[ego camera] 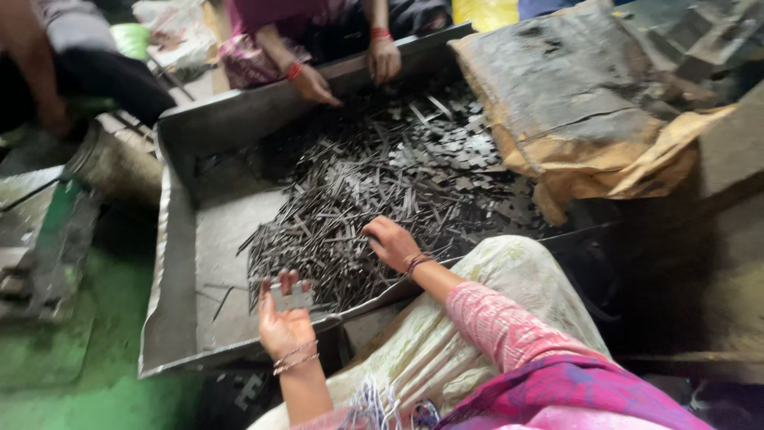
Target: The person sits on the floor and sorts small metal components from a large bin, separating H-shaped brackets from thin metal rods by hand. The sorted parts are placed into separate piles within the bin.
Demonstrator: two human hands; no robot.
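Observation:
My left hand (283,322) is raised palm up over the near edge of the big grey metal tray (179,279) and holds a small flat grey metal piece (292,298) in its fingertips. My right hand (391,241) rests palm down on the heap of thin dark metal strips and flat pieces (374,179) that fills the middle of the tray, fingers curled into the pile. Bangles show on both wrists.
Another person's two hands (350,70) work in the heap at the tray's far rim. A greasy cloth-covered block (573,103) lies at the right. A green machine base (48,239) stands at the left, on a green floor.

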